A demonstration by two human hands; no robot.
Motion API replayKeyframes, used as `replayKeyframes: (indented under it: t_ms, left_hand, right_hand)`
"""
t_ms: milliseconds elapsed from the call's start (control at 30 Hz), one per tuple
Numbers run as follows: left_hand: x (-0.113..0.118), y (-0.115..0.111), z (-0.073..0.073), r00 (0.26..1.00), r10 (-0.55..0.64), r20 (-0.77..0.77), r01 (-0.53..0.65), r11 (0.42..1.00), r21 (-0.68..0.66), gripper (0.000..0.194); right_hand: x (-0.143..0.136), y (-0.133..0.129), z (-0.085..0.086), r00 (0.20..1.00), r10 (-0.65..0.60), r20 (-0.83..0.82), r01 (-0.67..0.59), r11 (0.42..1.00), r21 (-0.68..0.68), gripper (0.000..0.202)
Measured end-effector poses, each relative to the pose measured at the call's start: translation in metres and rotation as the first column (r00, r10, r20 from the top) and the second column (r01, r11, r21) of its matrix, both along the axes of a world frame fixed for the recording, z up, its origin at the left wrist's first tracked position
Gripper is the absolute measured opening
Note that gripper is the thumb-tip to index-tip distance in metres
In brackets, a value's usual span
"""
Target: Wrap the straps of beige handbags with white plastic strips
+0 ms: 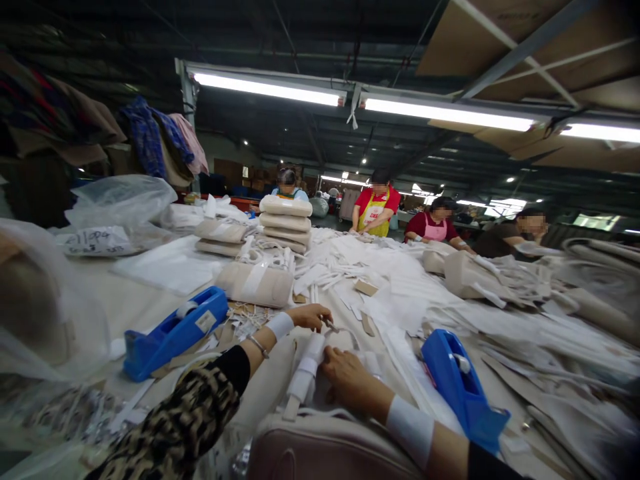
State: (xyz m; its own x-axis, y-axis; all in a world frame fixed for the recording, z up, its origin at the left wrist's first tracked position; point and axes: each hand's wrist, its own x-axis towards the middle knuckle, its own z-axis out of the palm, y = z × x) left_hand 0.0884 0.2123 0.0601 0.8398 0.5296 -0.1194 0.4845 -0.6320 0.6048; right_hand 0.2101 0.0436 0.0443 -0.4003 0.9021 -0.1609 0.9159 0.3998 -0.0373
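My left hand (310,317) is closed, its fingertips pinching a small metal piece (330,325) that looks like a clasp; its exact kind is too small to tell. Just below it, my right hand (345,377) curls its fingers down beside a strap wrapped in white padding (306,368). Whatever lies under those fingers is hidden. Directly in front of me stands a mauve-brown bag (330,450) with pale trim, and the wrapped strap rises from its top. White tape bands circle both my wrists.
Blue tape dispensers stand on the left (175,333) and right (465,390). A wrapped beige bundle (257,283) and a stack of beige pouches (285,223) lie beyond. White wrapping sheets (380,273) cover the table's middle. Several co-workers (377,207) are across the table.
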Motion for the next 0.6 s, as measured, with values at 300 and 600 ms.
replayKeyframes:
  t_ms: [300,600]
  left_hand:
    - [-0.006,0.007,-0.011,0.987,0.033,0.16,-0.036,0.999,0.015,0.022]
    - [-0.029,0.014,0.003,0.963,0.214,0.167,-0.227,0.972,0.061,0.033]
  right_hand:
    - [0.0,0.002,-0.001,1.0,-0.013,0.011,0.014,1.0,-0.019,0.047]
    - [0.002,-0.005,0.002,1.0,-0.022,-0.004,0.022,1.0,-0.012,0.043]
